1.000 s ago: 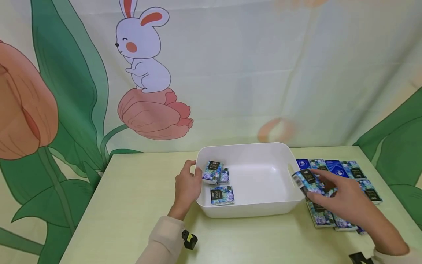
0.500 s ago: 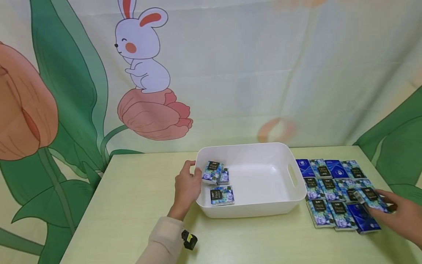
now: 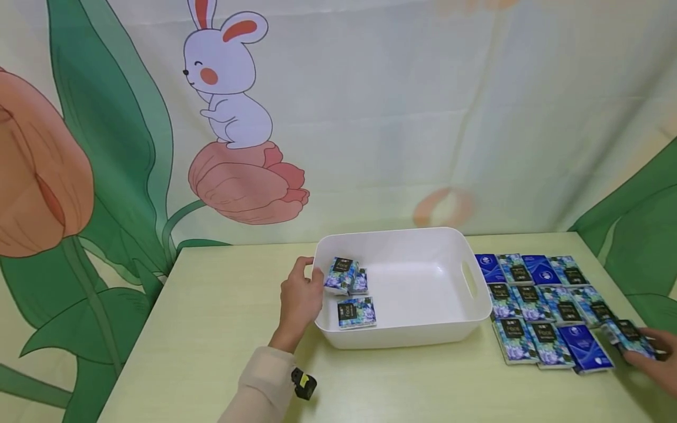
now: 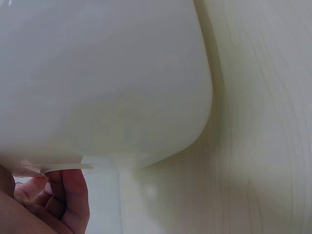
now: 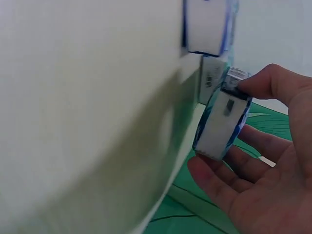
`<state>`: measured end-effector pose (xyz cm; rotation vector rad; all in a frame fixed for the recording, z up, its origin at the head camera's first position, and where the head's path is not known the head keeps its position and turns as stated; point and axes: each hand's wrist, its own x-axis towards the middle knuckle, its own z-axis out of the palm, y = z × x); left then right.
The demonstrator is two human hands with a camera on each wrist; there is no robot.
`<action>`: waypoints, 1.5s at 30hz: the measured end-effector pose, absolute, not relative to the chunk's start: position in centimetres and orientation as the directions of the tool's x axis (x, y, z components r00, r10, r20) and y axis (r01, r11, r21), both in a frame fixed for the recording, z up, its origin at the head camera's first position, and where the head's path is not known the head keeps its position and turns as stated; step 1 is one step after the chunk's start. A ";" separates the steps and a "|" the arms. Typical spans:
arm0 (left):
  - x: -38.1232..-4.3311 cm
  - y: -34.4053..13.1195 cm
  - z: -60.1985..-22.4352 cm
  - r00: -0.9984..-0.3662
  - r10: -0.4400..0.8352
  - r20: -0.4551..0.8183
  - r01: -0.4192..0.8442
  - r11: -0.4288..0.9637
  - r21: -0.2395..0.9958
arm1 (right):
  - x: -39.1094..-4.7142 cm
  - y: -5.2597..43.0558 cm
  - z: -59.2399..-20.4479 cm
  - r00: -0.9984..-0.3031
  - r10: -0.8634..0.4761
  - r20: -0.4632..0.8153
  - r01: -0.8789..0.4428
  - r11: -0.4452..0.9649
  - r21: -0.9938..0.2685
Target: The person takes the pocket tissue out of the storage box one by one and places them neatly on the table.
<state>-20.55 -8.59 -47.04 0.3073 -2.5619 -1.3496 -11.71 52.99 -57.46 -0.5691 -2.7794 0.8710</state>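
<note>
My left hand (image 3: pixel 301 298) grips the left end of a white plastic bin (image 3: pixel 402 337). In the left wrist view its fingers (image 4: pixel 74 200) curl through the handle slot in the bin's wall. At the far right, my right hand (image 3: pixel 658 358) pinches a tissue packet (image 3: pixel 630 337) with a blue floral print and black label. The right wrist view shows this packet (image 5: pixel 222 122) held tilted between thumb and fingers, beside the nearest packets. Inside the bin, at its left end, lie a floral packet (image 3: pixel 355 313) and two overlapping ones (image 3: pixel 341 274).
Right of the bin, several floral and plain blue tissue packets (image 3: pixel 530 303) lie in rows on the pale table (image 3: pixel 222 329). One dark blue packet (image 3: pixel 585 348) is at the near right corner of the rows. Behind stands a printed curtain (image 3: pixel 370 117).
My right hand has carried its packet from beside the bin's right end, over the rows, to the far right near the table's edge. My left hand stays on the bin.
</note>
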 end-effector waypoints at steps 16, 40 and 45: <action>-20.5 -8.7 -47.2 -0.955 -0.282 0.091 -0.082 0.546 0.834 | -13.0 50.3 -57.1 -0.934 0.358 -0.013 0.325 0.833 -0.447; -20.3 -8.8 -47.3 -0.955 -0.278 0.103 -0.063 0.530 0.846 | -16.5 22.6 -43.3 -0.890 -0.247 0.383 -0.424 0.760 -0.493; -20.3 -8.9 -47.1 -0.957 -0.277 0.087 -0.079 0.536 0.840 | -17.4 19.9 -43.4 -0.913 -0.265 0.311 -0.392 0.785 -0.480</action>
